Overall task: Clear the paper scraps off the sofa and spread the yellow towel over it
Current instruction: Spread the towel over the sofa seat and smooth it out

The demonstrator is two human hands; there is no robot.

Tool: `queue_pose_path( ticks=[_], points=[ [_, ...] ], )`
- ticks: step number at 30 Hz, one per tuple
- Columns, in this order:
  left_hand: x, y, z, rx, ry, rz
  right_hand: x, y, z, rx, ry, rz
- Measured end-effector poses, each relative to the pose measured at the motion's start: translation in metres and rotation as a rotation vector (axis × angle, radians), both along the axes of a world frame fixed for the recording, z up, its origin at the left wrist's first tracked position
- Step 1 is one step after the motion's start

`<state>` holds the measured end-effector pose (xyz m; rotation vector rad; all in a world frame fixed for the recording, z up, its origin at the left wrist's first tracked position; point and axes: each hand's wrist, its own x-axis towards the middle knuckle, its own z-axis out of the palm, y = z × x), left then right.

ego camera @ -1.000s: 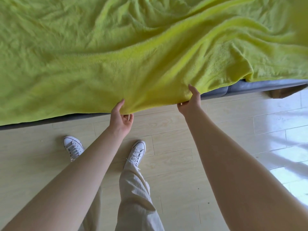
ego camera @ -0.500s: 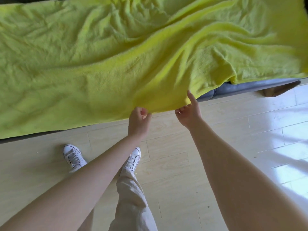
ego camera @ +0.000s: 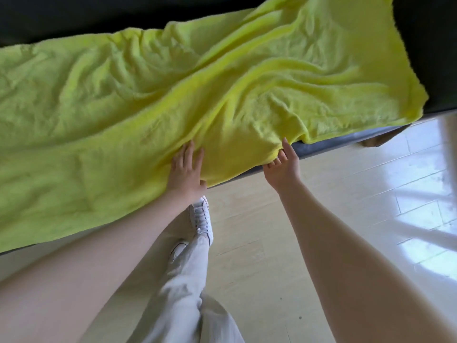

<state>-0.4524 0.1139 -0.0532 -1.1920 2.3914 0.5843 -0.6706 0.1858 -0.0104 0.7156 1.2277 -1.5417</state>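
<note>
The yellow towel lies rumpled across the dark sofa, its front edge hanging over the seat's front. My left hand lies flat on the towel near that front edge, fingers straight. My right hand is at the towel's hanging edge, palm up, fingers loosely spread and touching the cloth from below. I see no paper scraps.
Pale wood flooring runs in front of the sofa, with bright glare at the right. My own legs and a white sneaker stand close to the sofa front. A brown sofa foot shows under the right end.
My left hand let go of the towel's edge and moved up to lie flat on the cloth. My right hand's grip has loosened. The view has pulled back, showing the sofa's dark back.
</note>
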Motion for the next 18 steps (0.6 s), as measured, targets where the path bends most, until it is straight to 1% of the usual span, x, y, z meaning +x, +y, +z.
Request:
queue_pose_path(
  ticks=[2, 6, 8, 10, 12, 15, 16, 18],
  points=[
    [-0.007, -0.004, 0.008, 0.0, -0.064, 0.012, -0.016, -0.008, 0.005, 0.036, 0.001, 0.009],
    [-0.032, -0.013, 0.024, 0.019, -0.163, 0.075, -0.047, -0.03, 0.025, 0.134, -0.002, 0.119],
    [-0.044, -0.017, 0.029, 0.05, -0.188, 0.124, -0.062, -0.039, 0.032, 0.193, 0.005, 0.099],
    [-0.053, -0.018, 0.031, 0.078, -0.223, 0.154, -0.074, -0.043, 0.035, 0.23, 0.028, 0.025],
    [-0.058, -0.015, 0.029, 0.081, -0.253, 0.177, -0.085, -0.042, 0.031, 0.311, 0.031, 0.027],
    [-0.062, -0.008, 0.027, 0.055, -0.291, 0.197, -0.095, -0.025, 0.019, 0.56, 0.009, 0.195],
    [-0.064, -0.007, 0.026, 0.054, -0.299, 0.203, -0.097, -0.017, 0.015, 0.597, 0.006, 0.253],
    [-0.066, -0.005, 0.026, 0.051, -0.29, 0.225, -0.098, -0.005, 0.01, 0.542, -0.017, 0.309]
  ],
)
